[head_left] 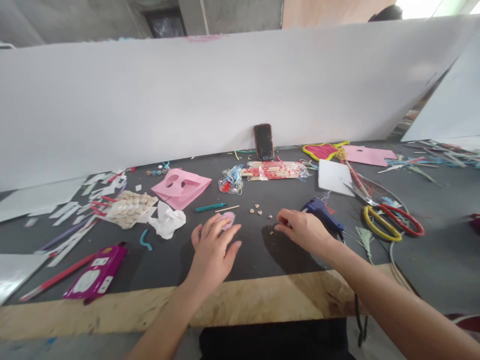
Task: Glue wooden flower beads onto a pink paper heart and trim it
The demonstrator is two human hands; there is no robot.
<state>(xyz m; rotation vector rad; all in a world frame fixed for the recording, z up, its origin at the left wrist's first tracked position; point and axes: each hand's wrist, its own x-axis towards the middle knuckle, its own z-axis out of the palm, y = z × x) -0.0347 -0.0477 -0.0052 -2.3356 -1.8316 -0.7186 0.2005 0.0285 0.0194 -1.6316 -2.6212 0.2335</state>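
My left hand [213,247] rests on the dark table mat with its fingers apart, the fingertips at the edge of a small pink oval piece [228,220]. A thin wooden stick [227,208] lies just beyond that piece. My right hand [302,231] is bunched low over the mat, and I cannot tell whether its fingertips pinch anything. Several tiny wooden flower shapes [257,210] lie between my hands. A blue hot glue gun [320,212] sits right behind my right hand.
Scissors with yellow and red handles [392,222] lie to the right. Pink card with cut-outs [181,188], crumpled tissue [167,219], wrapped sticks [275,170], a standing phone [263,142] and paper strips cover the table. A white board [225,85] stands behind.
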